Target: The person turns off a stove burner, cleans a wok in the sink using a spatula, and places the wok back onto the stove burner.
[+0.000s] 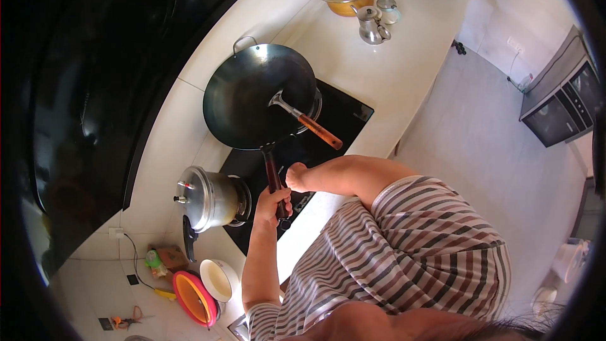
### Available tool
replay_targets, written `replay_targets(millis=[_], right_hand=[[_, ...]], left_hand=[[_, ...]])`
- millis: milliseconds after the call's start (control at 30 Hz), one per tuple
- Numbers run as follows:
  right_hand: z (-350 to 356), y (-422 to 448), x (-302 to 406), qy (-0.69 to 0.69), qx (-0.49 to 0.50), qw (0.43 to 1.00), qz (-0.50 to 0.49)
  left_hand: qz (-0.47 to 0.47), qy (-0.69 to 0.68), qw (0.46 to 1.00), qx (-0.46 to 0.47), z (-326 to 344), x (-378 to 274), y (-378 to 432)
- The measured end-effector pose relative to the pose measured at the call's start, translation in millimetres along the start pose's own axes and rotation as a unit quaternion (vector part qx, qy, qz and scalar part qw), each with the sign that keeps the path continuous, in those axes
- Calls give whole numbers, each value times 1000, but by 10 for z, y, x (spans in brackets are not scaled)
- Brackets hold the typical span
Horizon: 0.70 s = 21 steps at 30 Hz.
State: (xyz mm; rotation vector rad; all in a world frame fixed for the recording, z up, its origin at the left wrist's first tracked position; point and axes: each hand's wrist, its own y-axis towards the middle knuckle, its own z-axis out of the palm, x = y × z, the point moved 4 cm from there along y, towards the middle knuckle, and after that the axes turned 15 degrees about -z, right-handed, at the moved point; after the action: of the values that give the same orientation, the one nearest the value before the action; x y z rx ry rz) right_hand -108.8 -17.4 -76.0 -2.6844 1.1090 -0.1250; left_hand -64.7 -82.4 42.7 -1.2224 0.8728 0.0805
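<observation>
My left hand (272, 204) is wrapped around the dark wooden handle of a black wok (246, 99). The wok sits at the far burner ring (318, 106) of a black glass gas hob (352, 109), and no food shows inside it. A metal spatula (315, 129) leans in the wok, its wooden handle sticking out over the rim. My right hand (297, 177) is curled beside the wok handle, above the hob's front part; its fingertips are hidden, so whether it grips anything does not show. Close to my left forearm, a metal pressure cooker (213, 199) stands on the other burner.
A lidded amber glass pot (350, 2), metal teapot (371, 28) and glass jar (389, 12) stand on the counter (402, 52). A white bowl (220, 279), pink-and-orange basin (194, 296) and orange-handled scissors (128, 319) lie at lower left. A black range hood (94, 80) overhangs the left.
</observation>
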Motion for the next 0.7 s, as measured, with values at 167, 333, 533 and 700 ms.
replay_targets(millis=[167, 333, 533, 700], right_hand=[[-14, 51, -2, -3, 31, 999, 9], [19, 112, -57, 19, 25, 999, 33], [-52, 52, -20, 34, 6, 999, 31], [-54, 73, -21, 60, 37, 997, 22]], left_hand=[[9, -9, 1000, 10, -77, 5, 21], [3, -10, 1000, 26, -80, -6, -25], [-12, -29, 998, 54, 1, -74, -168], [-14, -46, 996, 70, 45, -94, -220]])
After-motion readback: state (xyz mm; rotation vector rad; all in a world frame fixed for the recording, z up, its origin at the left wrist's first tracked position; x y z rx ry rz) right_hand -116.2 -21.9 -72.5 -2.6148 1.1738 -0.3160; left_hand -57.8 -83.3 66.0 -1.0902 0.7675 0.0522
